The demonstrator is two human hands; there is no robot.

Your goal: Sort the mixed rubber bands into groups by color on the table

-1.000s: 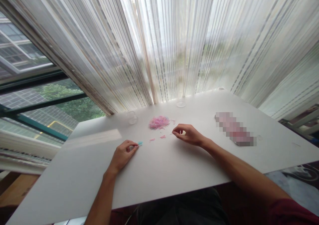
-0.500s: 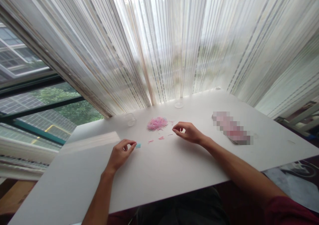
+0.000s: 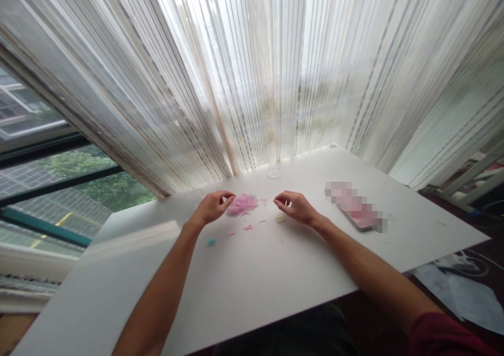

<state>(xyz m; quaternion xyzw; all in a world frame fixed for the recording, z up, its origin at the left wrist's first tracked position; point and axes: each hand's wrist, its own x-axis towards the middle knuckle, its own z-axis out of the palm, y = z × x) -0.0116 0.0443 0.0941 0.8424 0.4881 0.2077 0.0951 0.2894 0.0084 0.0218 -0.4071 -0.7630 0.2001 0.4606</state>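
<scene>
A small heap of pink and pastel bits (image 3: 243,204) lies on the white table (image 3: 252,277) near the curtain. My left hand (image 3: 212,207) reaches its pinched fingertips to the heap's left edge. My right hand (image 3: 295,207) hovers to the right of the heap with thumb and forefinger pinched together; what they hold is too small to make out. A tiny blue piece (image 3: 211,241) lies alone on the table below my left forearm. A few loose pink pieces (image 3: 248,227) and a pale one (image 3: 280,219) are scattered between the hands.
A pink blurred-out flat object (image 3: 354,208) lies to the right. A small clear round lid (image 3: 274,173) sits by the striped sheer curtain (image 3: 252,72). A window (image 3: 47,188) is on the left; the table's front edge is near my body.
My left hand left the blue piece and moved up and right to the pink heap. My right hand stayed pinched near the same spot. The camera view shifted a little.
</scene>
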